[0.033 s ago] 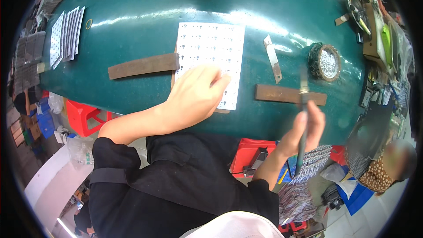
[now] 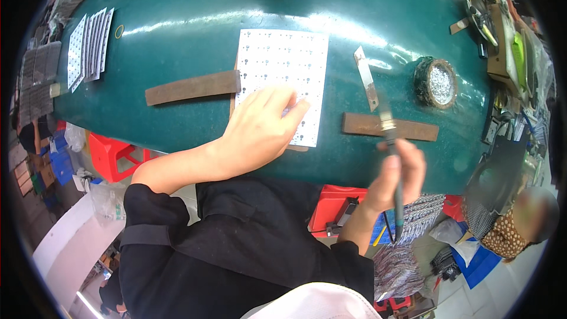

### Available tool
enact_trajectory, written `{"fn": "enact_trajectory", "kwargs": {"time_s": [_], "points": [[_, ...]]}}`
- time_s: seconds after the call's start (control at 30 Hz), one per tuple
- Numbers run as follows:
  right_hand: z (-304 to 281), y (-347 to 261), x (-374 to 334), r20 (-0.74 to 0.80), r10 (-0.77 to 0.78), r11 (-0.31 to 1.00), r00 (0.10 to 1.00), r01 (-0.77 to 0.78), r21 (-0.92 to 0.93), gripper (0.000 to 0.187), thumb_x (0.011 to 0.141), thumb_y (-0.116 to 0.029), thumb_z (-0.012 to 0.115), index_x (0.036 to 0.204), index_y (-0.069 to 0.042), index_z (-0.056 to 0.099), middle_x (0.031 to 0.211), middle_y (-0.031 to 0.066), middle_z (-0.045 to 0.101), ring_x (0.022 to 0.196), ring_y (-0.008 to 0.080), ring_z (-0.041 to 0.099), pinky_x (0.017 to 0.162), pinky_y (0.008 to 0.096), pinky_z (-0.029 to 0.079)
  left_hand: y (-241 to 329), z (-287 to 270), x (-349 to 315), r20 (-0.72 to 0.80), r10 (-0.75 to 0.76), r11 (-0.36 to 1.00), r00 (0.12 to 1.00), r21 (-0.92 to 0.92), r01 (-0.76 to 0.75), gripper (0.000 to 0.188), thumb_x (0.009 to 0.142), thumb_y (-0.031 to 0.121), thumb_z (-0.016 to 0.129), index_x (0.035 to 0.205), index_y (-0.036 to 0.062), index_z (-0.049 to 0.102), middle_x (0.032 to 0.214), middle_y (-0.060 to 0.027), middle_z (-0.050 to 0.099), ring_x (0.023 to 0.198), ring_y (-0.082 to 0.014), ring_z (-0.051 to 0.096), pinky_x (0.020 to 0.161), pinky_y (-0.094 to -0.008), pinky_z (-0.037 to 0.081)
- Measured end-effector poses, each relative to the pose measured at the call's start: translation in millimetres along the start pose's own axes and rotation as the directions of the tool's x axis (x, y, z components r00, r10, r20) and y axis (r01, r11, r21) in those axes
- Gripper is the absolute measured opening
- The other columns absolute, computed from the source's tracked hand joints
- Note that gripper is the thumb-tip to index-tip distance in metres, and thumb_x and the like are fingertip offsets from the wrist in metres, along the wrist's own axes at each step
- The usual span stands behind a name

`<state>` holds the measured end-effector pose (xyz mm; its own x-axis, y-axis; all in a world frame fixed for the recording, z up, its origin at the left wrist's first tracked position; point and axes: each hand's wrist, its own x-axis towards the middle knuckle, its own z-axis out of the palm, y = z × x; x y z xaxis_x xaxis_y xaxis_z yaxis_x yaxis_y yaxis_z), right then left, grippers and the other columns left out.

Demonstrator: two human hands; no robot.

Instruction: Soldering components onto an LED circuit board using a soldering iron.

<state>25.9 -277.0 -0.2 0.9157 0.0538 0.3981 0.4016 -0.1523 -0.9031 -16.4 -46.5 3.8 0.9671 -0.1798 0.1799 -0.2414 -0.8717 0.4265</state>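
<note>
My left hand [image 2: 260, 119] rests on a white sheet [image 2: 283, 47] printed with rows of small dark marks. Its fingers are curled in, and whatever may be between them is hidden. Under the sheet, a brown edge peeks out at the left and bottom. My right hand [image 2: 401, 171] grips a slim brush [image 2: 387, 124] with a dark handle and pale metal collar; its bristle end is blurred, pointing away from me. Beyond the right hand lies a brown bar [image 2: 413, 130]. Another brown bar [image 2: 189, 88] overlaps the sheet's left edge.
A thin metal blade [image 2: 365, 74] lies right of the sheet. Farther right stands a round dark pot [image 2: 420, 82] with silvery contents. Several white cards [image 2: 91, 47] stand at the left beside a yellow rubber band [image 2: 119, 31]. Clutter lines the green table's [image 2: 177, 47] right edge; a person [image 2: 502, 233] is at lower right.
My right hand has moved left with the brush, whose tip has swung left toward the blade. The left hand and sheet stay put.
</note>
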Motion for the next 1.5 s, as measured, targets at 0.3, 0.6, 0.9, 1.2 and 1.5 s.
{"fn": "enact_trajectory", "kwargs": {"time_s": [0.3,0.6,0.9,1.2,1.5], "points": [[29,2,-30,0.2,0.101,0.995,0.974,-0.102,-0.006,0.018,0.083,-0.004,0.067,0.099,0.004,0.067,0.084,0.0167,0.066,0.064,0.018,0.058,0.056,0.0264,0.046,-3,1,-2,-0.029,0.037,0.997,0.999,0.071,-0.035,0.041,0.071,0.001,0.069,0.111,0.0044,0.067,0.11,-0.004,0.061,0.08,-0.0213,0.053,0.07,-0.0335,0.049],[29,3,-25,0.143,-0.027,0.999,0.989,0.031,-0.023,0.019,0.08,-0.005,0.068,0.096,0.005,0.066,0.077,0.0165,0.064,0.066,0.0245,0.062,0.057,0.0295,0.048,-7,-1,-1,-0.048,0.016,0.997,0.999,-0.077,-0.02,0.034,0.072,-0.005,0.066,0.105,0.0006,0.06,0.098,-0.0097,0.065,0.076,-0.0265,0.055,0.069,-0.0366,0.049],[32,-1,-20,0.195,0.024,0.997,0.98,-0.01,-0.072,0.017,0.08,-0.004,0.067,0.095,0.004,0.066,0.079,0.0159,0.064,0.061,0.0203,0.058,0.054,0.0285,0.046,-8,4,-2,-0.11,0.007,0.997,0.994,-0.073,-0.015,0.033,0.073,-0.009,0.064,0.104,-0.0006,0.059,0.094,-0.0102,0.063,0.074,-0.0274,0.056,0.067,-0.0367,0.049],[28,1,-28,0.165,0.046,0.999,0.985,-0.047,0.003,0.016,0.08,-0.005,0.066,0.093,0.004,0.066,0.078,0.0171,0.065,0.066,0.0259,0.063,0.057,0.0319,0.049,-9,14,1,-0.175,0.008,0.999,0.985,-0.035,-0.015,0.026,0.075,-0.005,0.071,0.098,0.0004,0.059,0.087,-0.0087,0.062,0.073,-0.0271,0.057,0.064,-0.0364,0.048],[29,0,-25,0.186,0.081,0.997,0.979,-0.08,-0.012,0.016,0.08,-0.005,0.066,0.093,0.004,0.066,0.079,0.017,0.065,0.062,0.0206,0.059,0.052,0.0278,0.045,-10,20,8,-0.213,0.056,0.998,0.975,0.039,-0.049,0.021,0.073,-0.001,0.075,0.089,0.0012,0.061,0.074,-0.0075,0.054,0.067,-0.0248,0.054,0.057,-0.0354,0.046]]}}
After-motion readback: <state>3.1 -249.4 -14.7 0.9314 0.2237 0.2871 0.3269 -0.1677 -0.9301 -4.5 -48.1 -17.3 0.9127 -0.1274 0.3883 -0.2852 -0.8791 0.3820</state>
